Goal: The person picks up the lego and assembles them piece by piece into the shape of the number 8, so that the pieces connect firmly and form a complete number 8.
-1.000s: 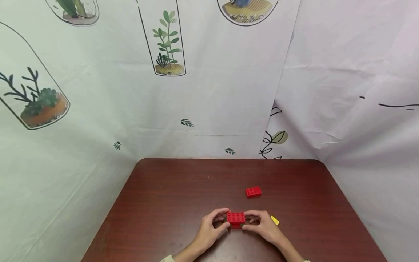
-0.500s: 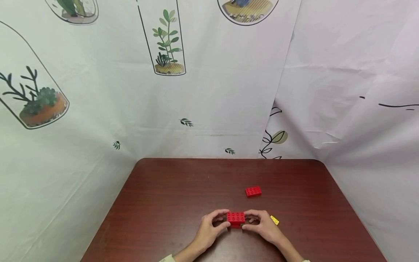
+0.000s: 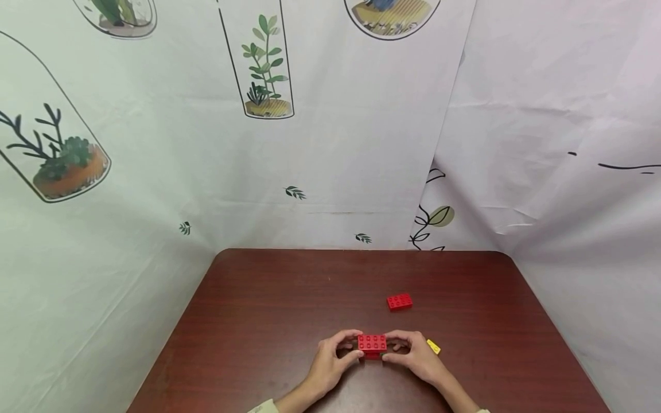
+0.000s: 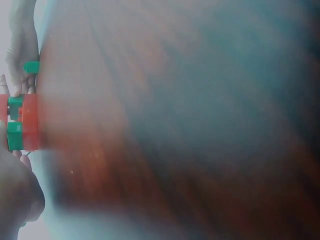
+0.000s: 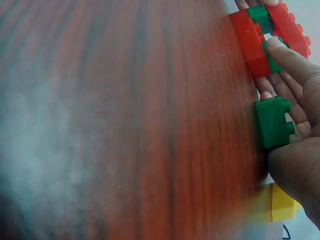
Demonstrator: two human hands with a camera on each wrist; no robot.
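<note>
Both hands hold a small stack of toy building bricks near the table's front. A red brick (image 3: 372,342) with studs up tops it. In the right wrist view, green bricks (image 5: 273,56) sit between that one and a red base brick (image 5: 248,46), with a gap in the middle layer. My left hand (image 3: 329,362) grips the left end, thumb in front and fingers behind. At the right end, my right hand (image 3: 416,357) pinches the stack, its thumb against a green brick. A loose green brick (image 5: 274,122) stands on the table under the right palm.
Farther back on the brown table (image 3: 289,287) lies another red brick (image 3: 400,302). A yellow brick (image 3: 434,347) lies just right of the right hand. Patterned white cloth (image 3: 330,155) encloses the table's back and sides.
Almost nothing differs. Both hands stay around the stack in the same place, and the loose bricks have not moved.
</note>
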